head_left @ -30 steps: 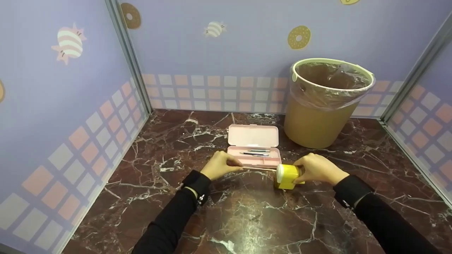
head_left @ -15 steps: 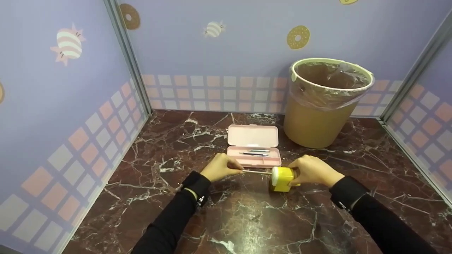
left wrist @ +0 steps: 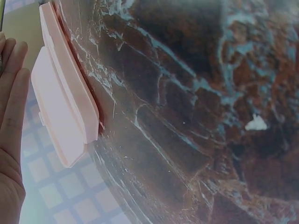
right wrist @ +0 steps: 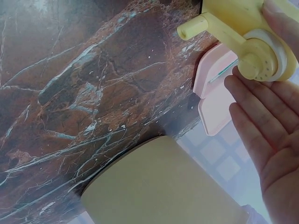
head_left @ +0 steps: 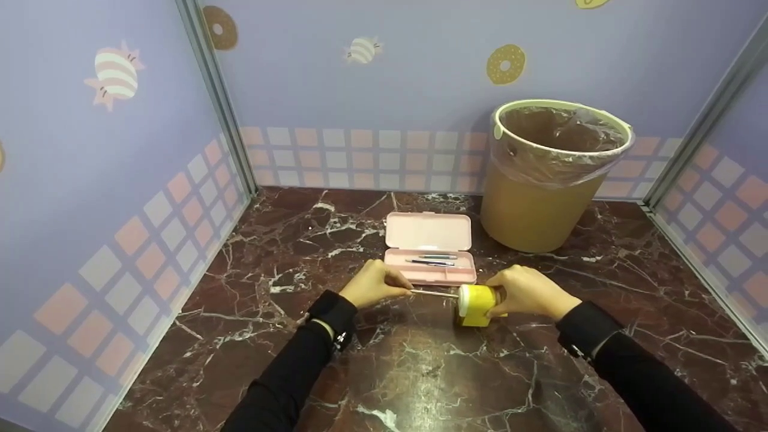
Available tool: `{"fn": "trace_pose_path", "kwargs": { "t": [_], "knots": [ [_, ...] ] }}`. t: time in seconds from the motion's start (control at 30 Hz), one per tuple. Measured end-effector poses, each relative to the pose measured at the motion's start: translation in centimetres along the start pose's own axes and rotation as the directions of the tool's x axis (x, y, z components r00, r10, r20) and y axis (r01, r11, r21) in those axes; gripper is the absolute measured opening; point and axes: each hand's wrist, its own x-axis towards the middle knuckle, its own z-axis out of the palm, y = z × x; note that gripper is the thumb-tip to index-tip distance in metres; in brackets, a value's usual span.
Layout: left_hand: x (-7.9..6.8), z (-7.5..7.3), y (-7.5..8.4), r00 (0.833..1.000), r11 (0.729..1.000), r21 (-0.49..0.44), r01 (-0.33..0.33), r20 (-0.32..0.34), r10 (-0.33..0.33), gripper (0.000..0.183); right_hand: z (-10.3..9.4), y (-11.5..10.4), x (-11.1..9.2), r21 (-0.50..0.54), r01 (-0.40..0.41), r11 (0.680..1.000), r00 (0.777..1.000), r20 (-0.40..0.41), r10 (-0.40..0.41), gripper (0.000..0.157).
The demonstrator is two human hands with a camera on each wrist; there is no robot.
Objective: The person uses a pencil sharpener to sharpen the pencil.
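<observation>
My left hand (head_left: pixel 375 284) pinches one end of a thin pencil (head_left: pixel 435 293) between thumb and fingertips. The pencil lies roughly level, its other end meeting the white front of a yellow crank pencil sharpener (head_left: pixel 478 304). My right hand (head_left: pixel 528 292) grips the sharpener's back part. In the right wrist view, the thumb lies along the yellow body while fingers (right wrist: pixel 259 105) touch it near the round crank hub; the crank handle (right wrist: pixel 192 28) sticks out to one side. Left fingers (left wrist: pixel 14 88) show at the edge of the left wrist view, where the pencil is mostly out of frame.
Just behind the hands lies an open pink pencil case (head_left: pixel 429 231) with several pens or pencils (head_left: pixel 435 262) in it. A tall lined bin (head_left: pixel 537 204) stands at the back right. Patterned walls (head_left: pixel 372 90) enclose the dark marble-look table (head_left: pixel 288 372).
My right hand has moved left with the sharpener, closer to my left hand. Less of the pencil shows between them. The left hand stays nearly still.
</observation>
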Motion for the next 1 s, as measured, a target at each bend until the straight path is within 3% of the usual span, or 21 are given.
{"fn": "trace_pose_path", "kwargs": {
  "t": [0.63,1.0],
  "knots": [
    [-0.26,-0.01,0.19,0.999,0.999,0.001,0.042,0.009,-0.042,0.010,0.03,-0.06,0.38,0.077,0.014,0.997,1.000,0.009,-0.015,0.030],
    [-0.13,-0.27,0.39,0.998,0.998,0.044,0.047,0.033,-0.049,0.009,0.15,-0.32,0.46,0.051,0.015,0.999,1.000,0.002,-0.015,0.033]
  ]
}}
